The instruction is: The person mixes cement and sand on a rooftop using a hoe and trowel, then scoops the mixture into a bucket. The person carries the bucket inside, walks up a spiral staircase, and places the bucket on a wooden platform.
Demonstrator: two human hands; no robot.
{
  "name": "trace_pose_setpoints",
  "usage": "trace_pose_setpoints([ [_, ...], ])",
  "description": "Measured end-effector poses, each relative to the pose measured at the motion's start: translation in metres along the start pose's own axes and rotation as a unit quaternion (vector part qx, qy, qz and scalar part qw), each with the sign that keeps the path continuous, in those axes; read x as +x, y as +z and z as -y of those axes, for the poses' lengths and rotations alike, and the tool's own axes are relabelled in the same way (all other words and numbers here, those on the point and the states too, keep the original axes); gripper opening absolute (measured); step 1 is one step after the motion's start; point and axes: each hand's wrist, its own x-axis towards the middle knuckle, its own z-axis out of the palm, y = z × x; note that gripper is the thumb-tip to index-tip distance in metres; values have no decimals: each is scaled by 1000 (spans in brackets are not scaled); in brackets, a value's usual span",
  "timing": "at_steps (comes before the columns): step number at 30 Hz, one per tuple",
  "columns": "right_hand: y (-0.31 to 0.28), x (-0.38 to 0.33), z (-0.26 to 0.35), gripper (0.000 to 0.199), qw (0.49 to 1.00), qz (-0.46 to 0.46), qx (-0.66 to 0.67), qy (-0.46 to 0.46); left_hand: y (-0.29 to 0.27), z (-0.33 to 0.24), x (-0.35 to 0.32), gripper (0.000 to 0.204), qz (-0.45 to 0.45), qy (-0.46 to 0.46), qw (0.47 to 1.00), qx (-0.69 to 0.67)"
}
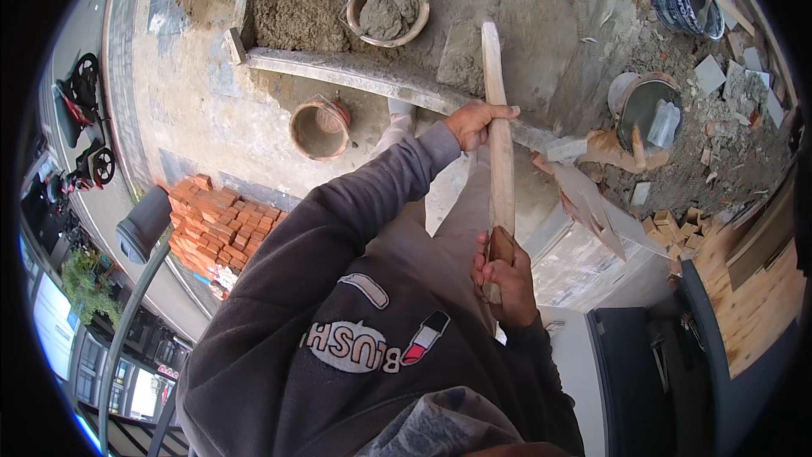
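Left hand (479, 125) and right hand (510, 284) are both closed on one pale wooden strip (502, 173), which runs from close to the person's body out over the work area. Farther along it, the left hand wraps the strip from its left side, one digit lying across the top. At the near end, the right hand has its fingers curled tightly around the wood, and a darker brown piece of wood (502, 245) shows just above that fist; whether it is joined to the strip I cannot tell. Beyond the left forearm, a long board (355, 75) smeared with cement lies across the ground, with rough wet cement (296, 8) along its far side. On that far side stands a bucket (424, 13) holding a lump of grey mortar (389, 13); a second bucket (295, 131) sits on the near side, to the left. Stacked orange bricks (222, 224) are nearer on the left. Off to the right, another bucket (622, 121) holds a clear plastic item (665, 124), and a dark blue bucket (671, 10) stands farther away, beside scattered rubble (719, 131).
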Motion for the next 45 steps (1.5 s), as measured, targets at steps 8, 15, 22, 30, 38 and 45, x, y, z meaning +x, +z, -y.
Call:
trace_pose_setpoints([
  [8,-46,-77,15,53,973,27,-227,40,-11,-53,22,42,-62,88,984,-140],
  [15,-85,-24,21,51,869,89,-483,-50,-58,-91,-1,34,-216,150,954,-146],
  [22,-164,84,-9,37,770,20,-616,-167,-67,-87,-34,17,-228,298,916,-144],
  [30,-230,236,-60,30,729,-97,-632,-244,-121,-85,10,19,-167,246,937,-181],
  [38,-221,244,-43,32,702,-129,-642,-280,-119,-91,4,21,-164,248,931,-211],
  [45,-211,224,-47,30,691,-133,-674,-227,-140,-72,0,25,-178,245,919,-251],
])
